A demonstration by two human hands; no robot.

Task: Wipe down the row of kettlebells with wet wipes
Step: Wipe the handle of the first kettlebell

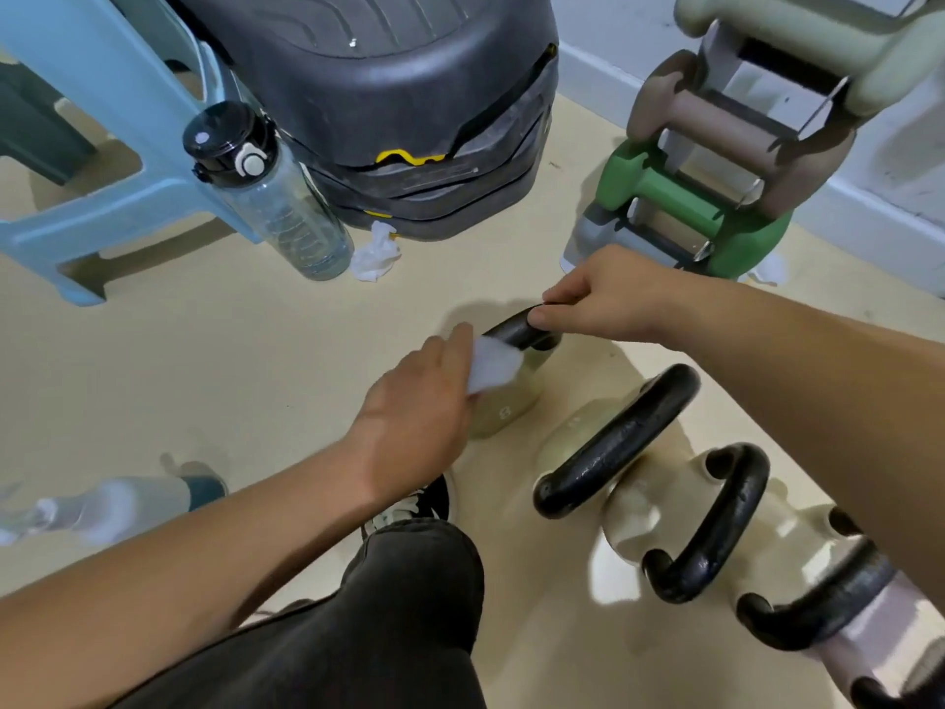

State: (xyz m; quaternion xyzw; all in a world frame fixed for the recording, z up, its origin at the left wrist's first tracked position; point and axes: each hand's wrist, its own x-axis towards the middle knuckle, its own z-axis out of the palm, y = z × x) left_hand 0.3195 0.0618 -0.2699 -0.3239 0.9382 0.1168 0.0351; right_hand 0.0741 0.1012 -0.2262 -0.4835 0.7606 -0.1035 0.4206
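Beige gym floor (215, 350), pale wall behind: a person crouches over a row of kettlebells w/ black handles, running from centre frame to the lower right corner. L hand (414, 427) presses a white wet wipe (491, 368) against the side of the farthest kettlebell (511, 401), a pale cream one, fingers closed around the wipe. R hand (608, 304) is closed on that kettlebell's black handle (516, 331), thumb and fingers pinching near the top. Next in the row, just beside it, a second cream kettlebell (572, 437) under a large black handle (619, 442); a third (639, 524) and a pinkish fourth (869, 621) follow, close together. Crumpled used wipe (376, 253) lies by a clear water bottle (276, 197) w/ black lid, near a light blue plastic stool (117, 161) and stacked black step platforms (409, 120). Dumbbell rack (711, 161) at upper right holds green, brown and grey-green dumbbells. Dark-trousered knee (409, 580) and a shoe (424, 504) at bottom centre.
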